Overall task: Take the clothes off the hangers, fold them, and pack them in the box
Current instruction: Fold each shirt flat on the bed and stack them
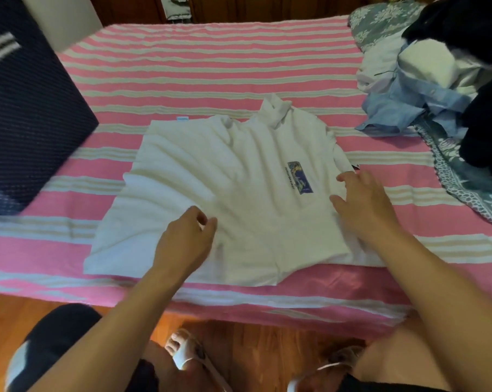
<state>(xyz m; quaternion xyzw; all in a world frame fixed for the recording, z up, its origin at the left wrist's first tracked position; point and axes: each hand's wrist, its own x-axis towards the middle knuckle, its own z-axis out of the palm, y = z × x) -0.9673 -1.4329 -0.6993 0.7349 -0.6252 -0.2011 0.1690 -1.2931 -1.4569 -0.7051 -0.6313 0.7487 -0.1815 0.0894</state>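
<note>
White t-shirt (225, 188) is flat on the striped bedspread (211, 66), collar away from us, hem at the near bed edge, long axis running straight out from the body. Our right hand (363, 205) has fingers spread and straight, lying on the shirt's right side just beside the blue chest print (298, 178). Our left hand (188, 239) sits over the lower middle of the shirt, fingers loosely curled; can't tell whether they pinch fabric or only brush it. Looks like we're smoothing before the first fold. Right hand is nearer the right sleeve edge, so a lengthwise fold inward from that side seems the natural start. The left edge lies well out from the left hand. Dark box (27, 123) is on the bed to the left. Clothes pile (408, 89) is far right.
</note>
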